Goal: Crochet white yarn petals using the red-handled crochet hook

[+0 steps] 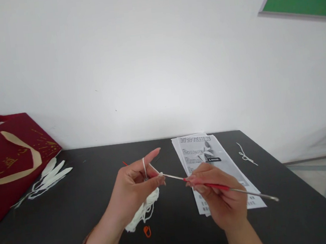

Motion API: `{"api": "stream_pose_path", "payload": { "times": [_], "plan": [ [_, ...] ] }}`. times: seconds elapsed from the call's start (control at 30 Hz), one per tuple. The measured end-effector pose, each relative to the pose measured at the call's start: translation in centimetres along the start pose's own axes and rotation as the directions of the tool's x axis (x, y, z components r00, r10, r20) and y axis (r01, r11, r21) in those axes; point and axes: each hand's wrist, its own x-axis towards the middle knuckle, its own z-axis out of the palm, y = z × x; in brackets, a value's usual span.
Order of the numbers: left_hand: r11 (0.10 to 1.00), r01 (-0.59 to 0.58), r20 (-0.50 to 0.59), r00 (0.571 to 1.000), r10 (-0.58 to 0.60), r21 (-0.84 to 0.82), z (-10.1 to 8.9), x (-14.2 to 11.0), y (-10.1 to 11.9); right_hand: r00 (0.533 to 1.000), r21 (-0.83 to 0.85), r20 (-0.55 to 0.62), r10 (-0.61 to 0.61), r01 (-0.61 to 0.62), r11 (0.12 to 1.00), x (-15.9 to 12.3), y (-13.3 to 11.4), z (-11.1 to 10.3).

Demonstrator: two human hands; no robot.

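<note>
My left hand [137,181] pinches a small bit of white yarn between thumb and a finger, with a strand looped around the raised index finger. In my right hand [218,188] is a crochet hook [222,186] with a red grip, held like a pen. Its thin metal tip reaches left to the pinched yarn at my left fingertips. Below my left hand lies a skein of white yarn [145,213], partly hidden by the hand. An orange stitch marker [147,231] rests on the table just under the skein.
Printed sheets [225,162] lie on the black table [104,229] beneath my right hand. A dark red gift bag [15,153] stands at the left, beside several white crocheted petals [52,176]. A short tied piece of white yarn [245,156] is at the right.
</note>
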Motion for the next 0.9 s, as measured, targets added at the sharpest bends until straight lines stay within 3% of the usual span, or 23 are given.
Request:
{"api": "stream_pose_path", "payload": {
  "times": [0.2, 0.47, 0.67, 0.77, 0.9],
  "plan": [
    [0.981, 0.153, 0.158, 0.979, -0.132, -0.123, -0.3, -0.2, 0.6, 0.991, 0.230, -0.065, 0.115, -0.097, 0.968, 0.5, 0.5, -0.1],
    [0.937, 0.293, 0.351, 0.912, -0.213, -0.191, -0.7, -0.2, 0.9, 0.979, 0.390, -0.024, 0.200, -0.175, 0.904, 0.7, 0.4, -0.5],
    [0.925, 0.325, 0.391, 0.891, -0.230, -0.195, -1.0, -0.1, 0.7, 0.967, 0.478, -0.029, 0.254, -0.210, 0.853, 0.8, 0.6, -0.6],
    [0.950, 0.270, 0.350, 0.915, -0.201, -0.159, -1.0, -0.1, 0.5, 0.916, 0.571, -0.016, 0.400, -0.320, 0.756, 1.1, 0.8, -0.2],
    [0.982, 0.130, 0.195, 0.976, -0.101, -0.138, -0.4, -0.3, 0.1, 0.792, 0.711, 0.060, 0.607, -0.461, 0.531, 1.5, 1.4, 1.1]
  ]
}}
